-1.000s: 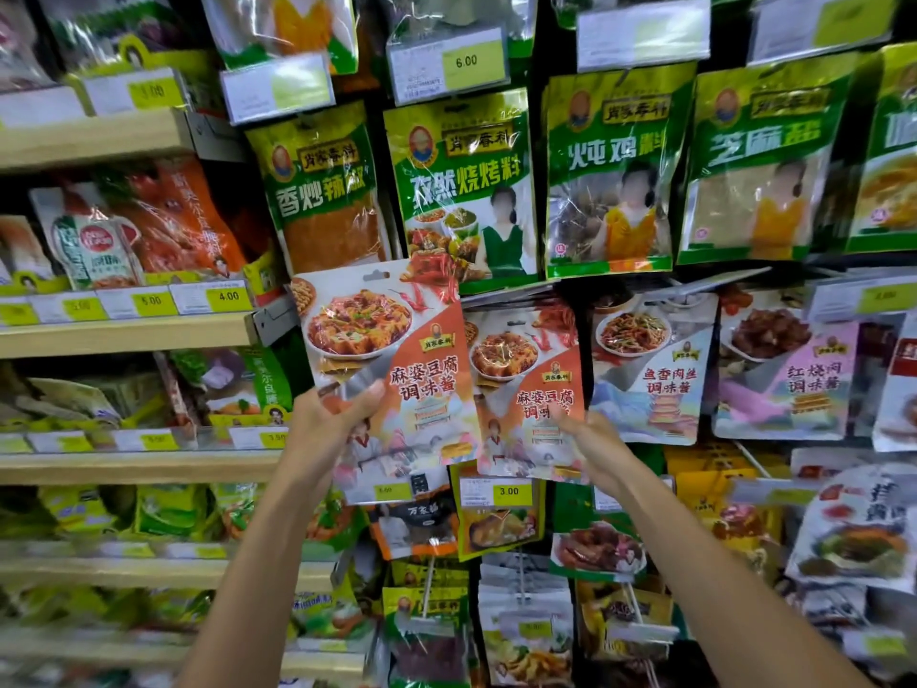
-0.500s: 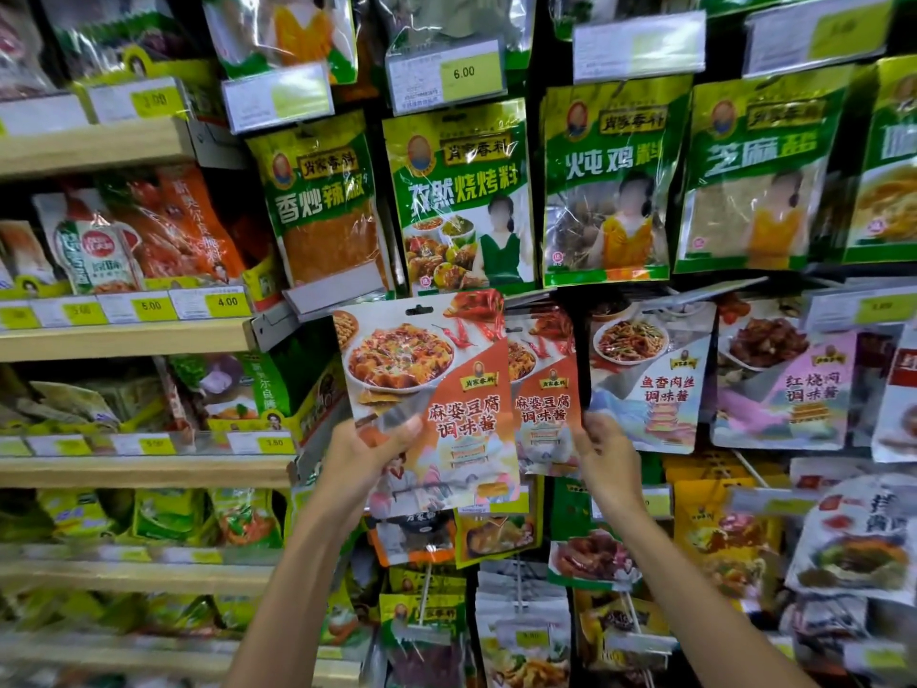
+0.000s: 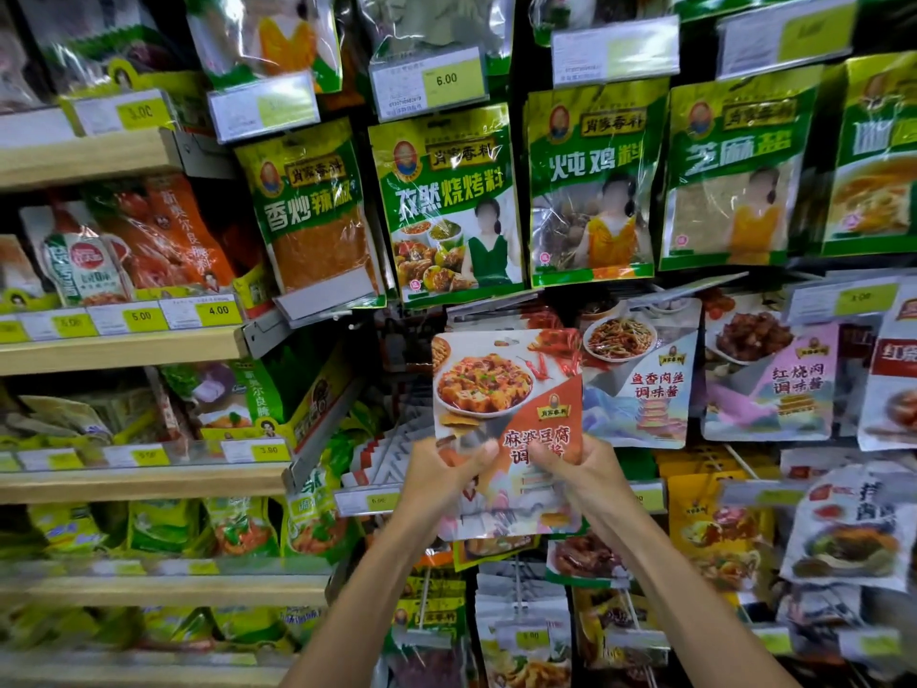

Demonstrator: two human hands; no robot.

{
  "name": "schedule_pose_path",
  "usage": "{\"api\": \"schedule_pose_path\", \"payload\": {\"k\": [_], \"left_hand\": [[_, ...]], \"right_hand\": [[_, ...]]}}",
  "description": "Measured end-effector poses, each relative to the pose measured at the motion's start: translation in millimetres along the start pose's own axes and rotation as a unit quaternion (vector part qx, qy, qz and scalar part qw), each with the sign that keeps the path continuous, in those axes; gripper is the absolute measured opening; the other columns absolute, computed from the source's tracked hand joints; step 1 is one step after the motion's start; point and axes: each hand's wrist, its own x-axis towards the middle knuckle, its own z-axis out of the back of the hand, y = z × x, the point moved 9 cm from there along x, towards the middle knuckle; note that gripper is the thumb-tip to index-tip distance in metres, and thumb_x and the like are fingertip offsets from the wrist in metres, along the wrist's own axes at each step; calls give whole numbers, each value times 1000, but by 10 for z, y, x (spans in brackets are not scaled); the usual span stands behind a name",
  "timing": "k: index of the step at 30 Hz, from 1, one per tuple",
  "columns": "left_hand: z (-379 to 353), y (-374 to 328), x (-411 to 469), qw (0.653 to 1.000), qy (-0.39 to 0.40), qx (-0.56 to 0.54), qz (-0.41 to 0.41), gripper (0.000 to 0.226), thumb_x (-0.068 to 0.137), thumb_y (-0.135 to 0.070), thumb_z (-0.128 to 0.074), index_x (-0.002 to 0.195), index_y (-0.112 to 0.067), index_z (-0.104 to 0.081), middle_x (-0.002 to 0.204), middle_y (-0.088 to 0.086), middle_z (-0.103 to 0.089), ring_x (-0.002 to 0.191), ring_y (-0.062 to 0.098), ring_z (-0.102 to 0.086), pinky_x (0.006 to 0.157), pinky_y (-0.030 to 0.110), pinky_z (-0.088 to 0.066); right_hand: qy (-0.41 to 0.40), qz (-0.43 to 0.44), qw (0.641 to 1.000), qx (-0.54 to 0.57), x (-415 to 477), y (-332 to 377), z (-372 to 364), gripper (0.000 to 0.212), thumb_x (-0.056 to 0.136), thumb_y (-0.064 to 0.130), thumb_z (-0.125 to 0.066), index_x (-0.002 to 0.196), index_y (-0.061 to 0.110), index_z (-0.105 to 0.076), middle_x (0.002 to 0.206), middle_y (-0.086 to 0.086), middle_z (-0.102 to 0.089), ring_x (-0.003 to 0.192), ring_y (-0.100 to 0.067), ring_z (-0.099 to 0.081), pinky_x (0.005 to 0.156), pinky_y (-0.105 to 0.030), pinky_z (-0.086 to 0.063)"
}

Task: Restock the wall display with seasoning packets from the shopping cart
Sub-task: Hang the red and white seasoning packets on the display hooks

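Mapo packet (image 3: 506, 389) orange-red w/ white; upper packets (image 3: 446, 191) green-yellow.

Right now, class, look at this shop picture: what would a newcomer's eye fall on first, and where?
The red tofu seasoning packet at centre stands out, held up by the left-hand grip and right-hand grip at its lower half. Above it hangs a row of bright green packets; wooden shelves with yellow price tags fill the left.

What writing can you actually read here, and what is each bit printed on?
"麻婆豆腐": held packet.
"孜然烧烤料": green packet.
"炖鸡料": next green packet, to its right.
"鱼香肉丝 调味酱": pale hanging packet.
"6.00": top price tag.
"4.00": shelf tag.
Barcodes and several other tags: too blurred.
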Motion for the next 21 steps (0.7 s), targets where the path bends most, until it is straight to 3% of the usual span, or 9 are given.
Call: {"api": "schedule_pose_path", "payload": {"k": [2,4,7,10,12,15,21], "left_hand": [[101,-190,-6,994,-38,95,-46,15,83,-21,-72,89,-8,-71,82,7,-74,77,19,-68,69,38,-55],[404,-596,27,955,-148,228,-117,16,89,-22,-66,97,-9,-68,80,-1,-67,75,15,-63,67,32,-50],[821,-1574,19,853,-315,308,-281,18,96,-19,-52,106,-11,-64,91,3,-66,85,21,-62,74,29,-47],[896,-2399,137,741,-377,362,-421,27,98,-16,-43,115,-4,-60,112,14,-62,104,27,-56,86,26,-38],[857,-2709,339,697,-383,413,-444,35,99,-20,-39,126,-4,-55,127,15,-55,118,28,-50,98,29,-36],[802,-2900,659,675,-373,468,-432,45,101,-27,-32,140,-6,-42,145,14,-41,134,27,-38,112,32,-24],[563,-2890,1049,650,-308,555,-418,51,102,-32,-26,147,-8,-29,154,13,-26,143,26,-24,118,35,-14]], "right_hand": [[-16,11,1000,3,19,-41,71,41,65,32,-78,95,6,-68,88,-7,-76,84,-24,-73,65,-27,-58],[-35,11,999,-1,30,-90,141,25,74,19,-76,92,4,-69,87,-9,-76,80,-23,-72,66,-27,-58],[-61,-7,998,-16,78,-174,221,18,78,13,-75,91,3,-69,85,-8,-75,76,-20,-71,67,-28,-57],[-61,-17,998,-26,161,-184,201,17,80,14,-74,91,3,-68,86,-10,-74,77,-20,-70,68,-28,-56],[-62,-21,998,-26,222,-166,169,16,80,16,-75,90,5,-67,86,-8,-74,75,-17,-71,64,-24,-56],[-65,-31,997,-26,327,-139,134,24,80,18,-75,96,3,-66,90,-9,-74,83,-22,-71,71,-30,-56],[-83,-34,996,-6,465,-44,134,20,80,17,-75,92,5,-66,91,-9,-74,86,-23,-70,72,-32,-55]]}}
